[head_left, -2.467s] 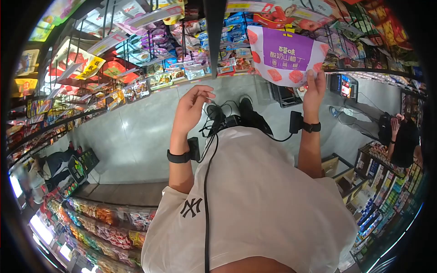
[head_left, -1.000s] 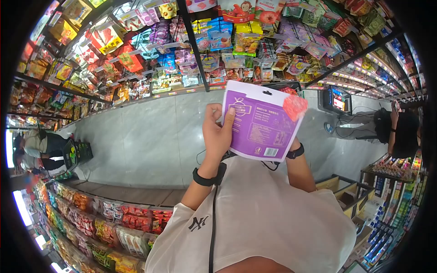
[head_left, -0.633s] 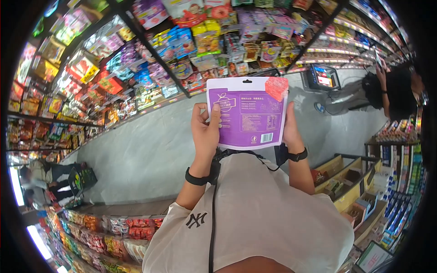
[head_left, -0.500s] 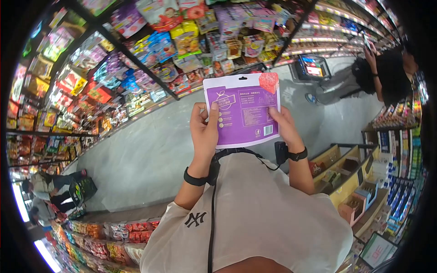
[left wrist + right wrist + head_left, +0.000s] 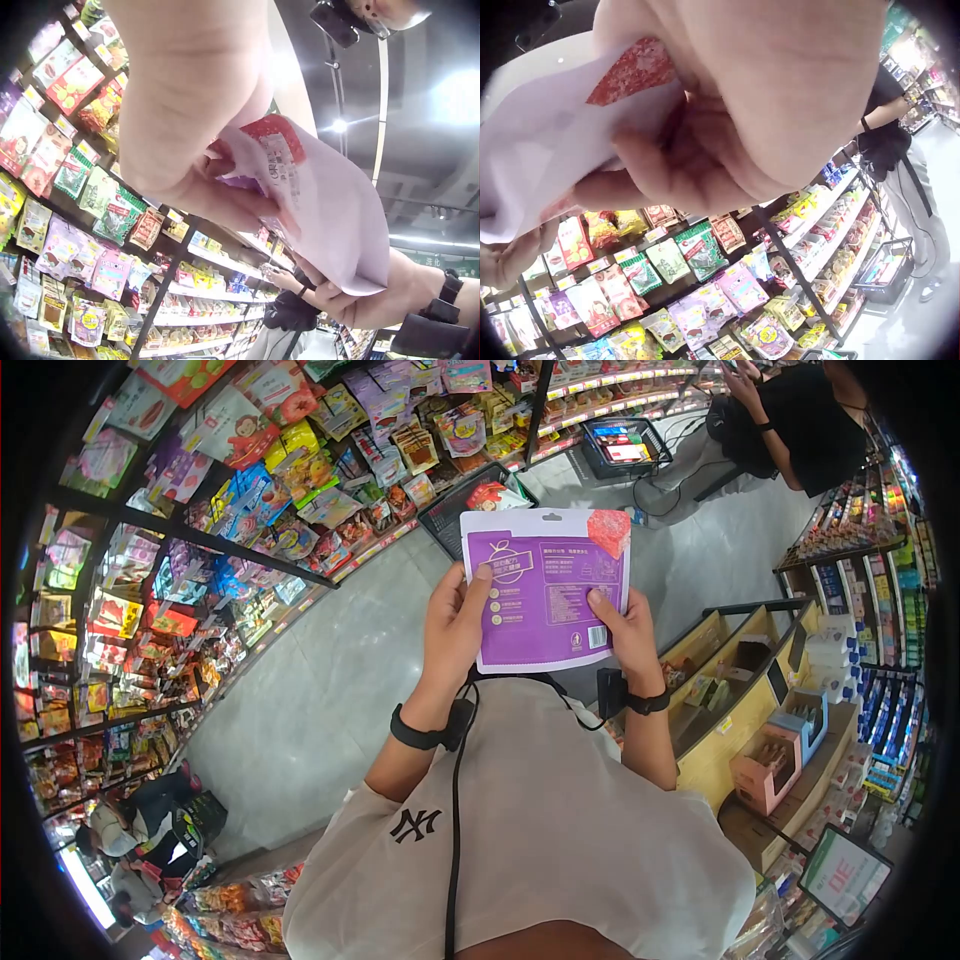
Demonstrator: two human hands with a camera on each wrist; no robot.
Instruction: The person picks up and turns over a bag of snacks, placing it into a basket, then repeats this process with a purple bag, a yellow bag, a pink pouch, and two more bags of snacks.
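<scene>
A purple and white snack pouch [image 5: 555, 595] is held up before the chest, its printed back with barcode towards the head camera. My left hand [image 5: 450, 628] grips its left edge, thumb on the purple face. On the opposite side my right hand [image 5: 634, 638] holds the edge, its thumb pressing the face near the small print. From below, the left wrist view shows the pouch [image 5: 337, 202] between the left hand [image 5: 199, 97] and the right hand [image 5: 341, 296]. Fingers of the right hand [image 5: 757, 90] lie behind the pouch [image 5: 540, 142] in the right wrist view.
Racks of hanging snack bags [image 5: 300, 470] line the far side and left. A black basket [image 5: 460, 510] with packages sits on the floor behind the pouch, another basket [image 5: 625, 448] farther right near a person in black [image 5: 790, 425]. Wooden bins [image 5: 740, 700] stand at right.
The pouch came from the rack side, front showing in my right hand, to the chest, back showing. My left hand took its other edge. The right thumb moved onto the face; the view turned right.
</scene>
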